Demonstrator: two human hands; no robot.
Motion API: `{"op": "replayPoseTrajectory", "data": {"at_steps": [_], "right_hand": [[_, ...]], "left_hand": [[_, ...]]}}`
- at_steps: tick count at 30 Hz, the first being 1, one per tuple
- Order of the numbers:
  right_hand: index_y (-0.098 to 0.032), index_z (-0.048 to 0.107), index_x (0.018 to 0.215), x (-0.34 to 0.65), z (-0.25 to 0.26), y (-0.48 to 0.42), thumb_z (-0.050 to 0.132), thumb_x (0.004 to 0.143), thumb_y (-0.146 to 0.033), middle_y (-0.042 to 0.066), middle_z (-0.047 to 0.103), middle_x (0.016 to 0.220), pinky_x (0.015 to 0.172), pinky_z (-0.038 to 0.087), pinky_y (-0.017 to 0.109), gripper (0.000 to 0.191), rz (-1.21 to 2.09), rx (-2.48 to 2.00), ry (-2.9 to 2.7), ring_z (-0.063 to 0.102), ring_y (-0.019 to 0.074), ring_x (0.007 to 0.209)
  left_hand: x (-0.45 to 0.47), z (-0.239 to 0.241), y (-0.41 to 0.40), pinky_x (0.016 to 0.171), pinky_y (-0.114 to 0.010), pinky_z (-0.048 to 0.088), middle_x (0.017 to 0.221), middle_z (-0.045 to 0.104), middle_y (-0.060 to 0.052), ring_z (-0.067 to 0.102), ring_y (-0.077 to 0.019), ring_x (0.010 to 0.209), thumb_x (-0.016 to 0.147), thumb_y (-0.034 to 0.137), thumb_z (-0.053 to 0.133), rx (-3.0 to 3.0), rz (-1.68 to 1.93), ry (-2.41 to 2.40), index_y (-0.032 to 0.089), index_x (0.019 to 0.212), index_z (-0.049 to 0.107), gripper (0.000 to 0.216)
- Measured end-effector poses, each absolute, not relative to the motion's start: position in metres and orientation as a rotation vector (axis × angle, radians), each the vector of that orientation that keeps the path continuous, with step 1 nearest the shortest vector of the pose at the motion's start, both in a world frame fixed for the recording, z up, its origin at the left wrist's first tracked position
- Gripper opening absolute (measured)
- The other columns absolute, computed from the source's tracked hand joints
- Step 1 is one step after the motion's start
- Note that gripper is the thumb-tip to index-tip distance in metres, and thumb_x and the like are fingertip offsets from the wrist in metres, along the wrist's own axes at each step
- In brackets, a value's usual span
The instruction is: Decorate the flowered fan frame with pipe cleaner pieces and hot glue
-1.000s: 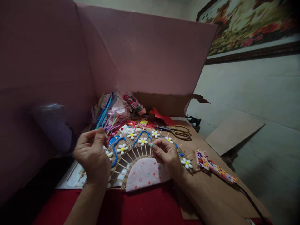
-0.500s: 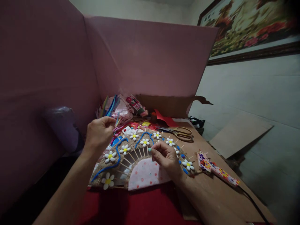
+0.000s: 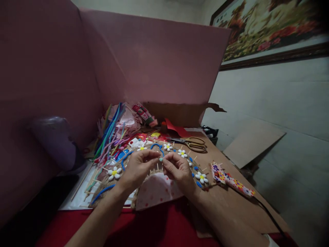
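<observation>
A half-round woven craft piece (image 3: 120,171) lies before me, wound with twine on wooden sticks and set with white flowers and blue pipe-cleaner arcs. My left hand (image 3: 138,169) and my right hand (image 3: 177,169) meet above its middle. Both pinch at a small pale-green bead (image 3: 160,159) held between their fingertips. A pink dotted fabric half-circle (image 3: 155,192) sits under my wrists.
A pile of pipe cleaners (image 3: 110,128) and craft scraps lies at the back left. Scissors (image 3: 191,143) rest behind the piece. A patterned glue gun (image 3: 230,180) with a black cord lies at the right. A purple object (image 3: 55,140) stands left. Pink cardboard walls (image 3: 154,58) enclose the back.
My left hand came back from the pipe-cleaner pile to the middle and now meets my right hand at the bead. The right hand stayed about where it was.
</observation>
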State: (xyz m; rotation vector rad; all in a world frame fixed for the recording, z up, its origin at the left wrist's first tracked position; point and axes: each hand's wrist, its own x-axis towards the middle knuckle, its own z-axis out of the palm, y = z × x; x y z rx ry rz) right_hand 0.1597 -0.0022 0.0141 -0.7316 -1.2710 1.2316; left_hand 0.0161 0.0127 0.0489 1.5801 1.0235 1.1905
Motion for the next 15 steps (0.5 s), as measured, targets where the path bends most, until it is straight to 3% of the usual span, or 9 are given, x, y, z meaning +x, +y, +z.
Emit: {"op": "replayPoseTrajectory", "data": {"at_steps": [4,15], "right_hand": [[-0.017,0.053,0.074,0.16,0.013,-0.002,0.063,0.078,-0.036,-0.006,0.051,0.05,0.036,0.022,0.016,0.022,1.291,-0.723,-1.269,0.034,0.0031,0.038],[-0.017,0.05,0.071,0.16,0.013,0.0,0.06,0.078,-0.033,-0.006,0.054,0.049,0.032,0.016,0.016,0.02,1.557,-0.598,-1.208,0.027,0.0017,0.031]], "left_hand": [[0.018,0.037,0.008,0.042,-0.018,0.036,0.054,0.058,0.002,0.046,-0.0065,0.045,0.068,0.029,0.069,1.409,1.199,0.877,0.013,0.076,0.069,0.017],[0.018,0.029,0.0,0.045,-0.017,0.038,0.058,0.058,0.002,0.047,-0.0059,0.048,0.072,0.029,0.067,1.369,1.227,0.86,0.013,0.075,0.064,0.017]]}}
